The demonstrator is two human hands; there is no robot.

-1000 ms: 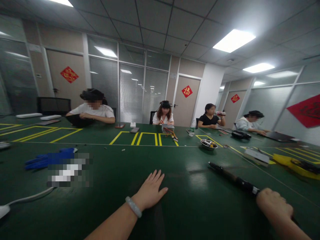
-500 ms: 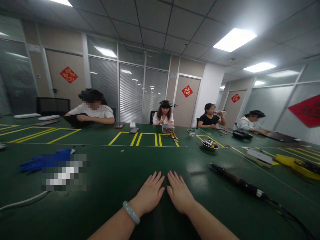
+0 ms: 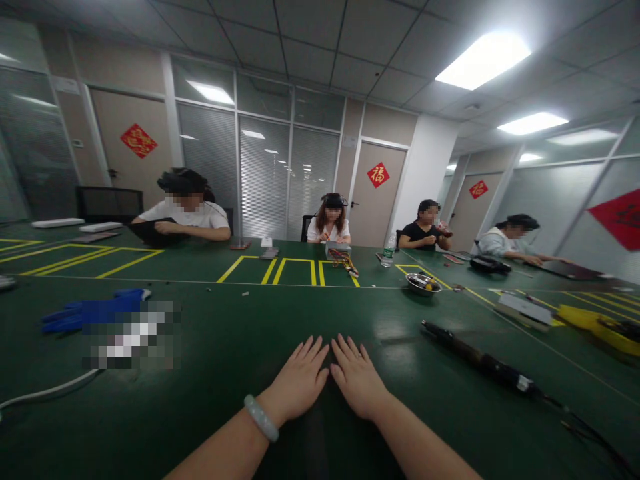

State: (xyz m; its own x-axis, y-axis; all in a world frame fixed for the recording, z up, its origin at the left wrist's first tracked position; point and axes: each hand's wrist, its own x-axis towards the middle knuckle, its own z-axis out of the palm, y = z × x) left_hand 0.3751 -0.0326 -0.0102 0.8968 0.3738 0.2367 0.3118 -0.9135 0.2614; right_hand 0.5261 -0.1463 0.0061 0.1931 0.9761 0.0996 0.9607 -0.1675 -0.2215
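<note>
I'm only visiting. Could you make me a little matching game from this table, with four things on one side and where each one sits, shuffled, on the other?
Things:
1. blue gloves
2. black tool
3. metal bowl
4. left hand

Places:
A. flat on the green table, next to the right hand
B. far left of the table
C. lying to the right of both hands
D. beyond the black tool, farther from the wearer

Pairs: 1-B, 2-C, 3-D, 4-A
</note>
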